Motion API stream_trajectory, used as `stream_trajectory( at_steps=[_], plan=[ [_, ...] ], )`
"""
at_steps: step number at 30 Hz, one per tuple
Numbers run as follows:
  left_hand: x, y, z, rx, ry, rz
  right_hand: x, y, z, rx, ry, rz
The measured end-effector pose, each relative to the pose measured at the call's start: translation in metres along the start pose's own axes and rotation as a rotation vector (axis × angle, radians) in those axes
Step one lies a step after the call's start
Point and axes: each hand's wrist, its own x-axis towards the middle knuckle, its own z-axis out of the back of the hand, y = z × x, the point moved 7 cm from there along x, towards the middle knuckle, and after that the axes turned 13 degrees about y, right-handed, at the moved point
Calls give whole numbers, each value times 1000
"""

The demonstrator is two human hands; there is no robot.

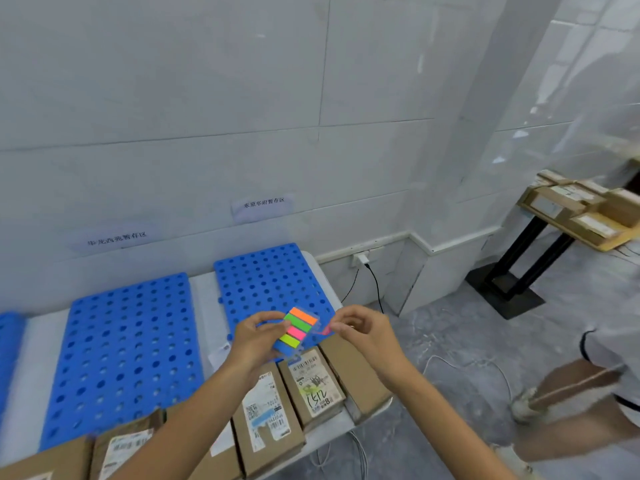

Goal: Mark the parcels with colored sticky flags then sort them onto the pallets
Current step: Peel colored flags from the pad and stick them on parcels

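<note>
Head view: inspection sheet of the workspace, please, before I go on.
Surface: white bench, blue pallets lying on it.
Job's things: parcels along the near edge; flag pad above them.
Clutter: nothing seen.
Hands: left hand grips the flag pad; right hand pinches a pink flag.
Cables: black cable from the wall socket; white cable on the floor.
Surroundings: tiled wall with paper signs; side table holding boxes; another person, right.

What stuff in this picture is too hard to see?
Head view:
- Pink flag: blurred in the right hand's fingers; whether it is off the flag pad is unclear.
- Parcel labels: print too small.
- Far-left pallet: cut off by the left edge.
- Bottom-left parcels: partly hidden by the left arm, cut by the bottom edge.
</note>
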Motion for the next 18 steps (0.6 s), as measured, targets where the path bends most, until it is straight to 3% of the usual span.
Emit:
stream_trajectory(
  at_steps=[3,7,13,18],
  plan=[
    [14,8,6,-33,-53,-14,8,-41,31,89,-166,-119],
    [27,20,5,16,-75,21,13,-113,61,-124,-297,-309],
    [32,22,-1,27,-67,26,15,-208,69,-189,-293,-536],
    [23,25,4,12,-76,23,10,-246,65,-292,-272,-592]
  ],
)
